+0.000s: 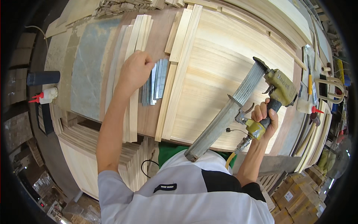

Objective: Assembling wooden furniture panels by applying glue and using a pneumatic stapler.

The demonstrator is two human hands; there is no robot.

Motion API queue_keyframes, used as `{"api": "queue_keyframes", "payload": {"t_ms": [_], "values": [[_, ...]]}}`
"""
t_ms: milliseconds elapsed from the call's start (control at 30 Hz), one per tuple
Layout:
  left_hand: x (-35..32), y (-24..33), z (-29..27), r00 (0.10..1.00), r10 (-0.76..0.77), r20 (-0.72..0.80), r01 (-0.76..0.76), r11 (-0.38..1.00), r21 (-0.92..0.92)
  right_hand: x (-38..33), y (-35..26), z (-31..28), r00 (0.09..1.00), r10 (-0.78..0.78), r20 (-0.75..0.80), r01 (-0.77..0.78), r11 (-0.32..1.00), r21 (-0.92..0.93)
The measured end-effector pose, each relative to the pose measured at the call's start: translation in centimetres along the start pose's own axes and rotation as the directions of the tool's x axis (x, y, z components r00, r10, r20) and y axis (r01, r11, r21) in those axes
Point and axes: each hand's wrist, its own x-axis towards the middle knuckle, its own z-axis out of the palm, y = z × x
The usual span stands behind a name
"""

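My right hand (pixel 266 115) is wrapped round the dark grip of a yellow-green pneumatic nail gun (pixel 281 87). Its long grey magazine (pixel 220 123) slants down to the left toward my shirt, and a yellow air hose (pixel 230 160) joins at the handle's end. My left hand (pixel 137 69) is closed, its fingertips at the upper edge of a pile of silvery nail strips (pixel 160 80). Whatever those fingers pinch, if anything, is hidden. Right of the strips lies a pale wood panel (pixel 223 56) with battens (pixel 181 71) along its left side.
Loose wooden strips (pixel 134 41) lie beyond my left hand. A grey-blue sheet (pixel 91 63) covers the bench's left part. Red-tipped glue bottles stand at the left (pixel 47 95) and right (pixel 306 107). Stacked boards (pixel 108 153) sit below the bench edge; cardboard boxes (pixel 298 194) stand lower right.
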Motion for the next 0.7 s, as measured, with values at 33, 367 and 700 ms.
{"api": "queue_keyframes", "payload": {"t_ms": [33,367,700], "values": [[0.2,0.1,-0.1,0.999,-0.027,-0.021,0.025,0.998,-0.058,0.1,0.0,0.0,1.000,0.009,-0.010,-0.009,1.000,-0.003],[0.2,0.0,-0.6,0.986,-0.083,-0.142,0.056,0.981,-0.185,-0.3,0.1,0.8,0.999,0.046,0.011,-0.046,0.999,0.017],[0.2,0.7,1.5,0.987,0.090,-0.130,-0.062,0.977,0.205,-1.4,0.2,0.6,0.998,0.047,0.046,-0.049,0.998,0.033]]}}
